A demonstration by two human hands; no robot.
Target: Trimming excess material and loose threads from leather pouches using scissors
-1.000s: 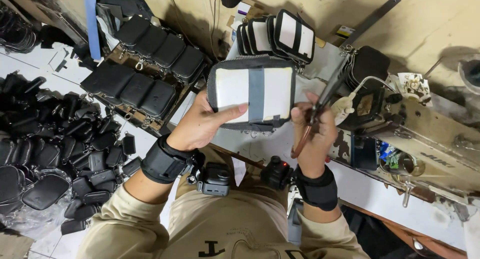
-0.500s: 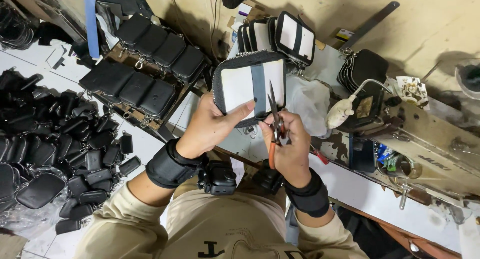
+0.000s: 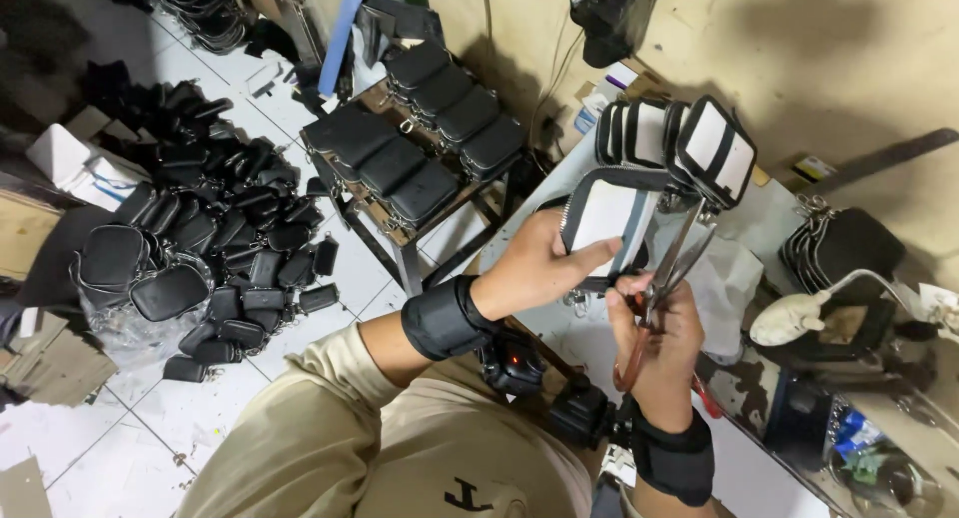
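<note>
Since half a second ago, left hand (image 3: 534, 268) is tilting the gripped white-panelled pouch (image 3: 604, 218) at frame centre edge-on while right hand (image 3: 664, 328), clenching scissors (image 3: 674, 268), is risking nicking its zipper if blades slip.

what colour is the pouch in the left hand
White panel with a grey centre strip and black edging, on the pouch, in the head view.

White rectangular fabric pouch (image 3: 606, 218) with a grey centre stripe and black zip edging. Metal scissors (image 3: 667, 275) with reddish-brown handles. Black wrist bands (image 3: 442, 319) on both forearms; beige shirt sleeves (image 3: 330, 418). Glossy black leather pouches (image 3: 215, 258) heaped on a white tiled floor (image 3: 90, 418). Pale yellow wall (image 3: 829, 68).
</note>
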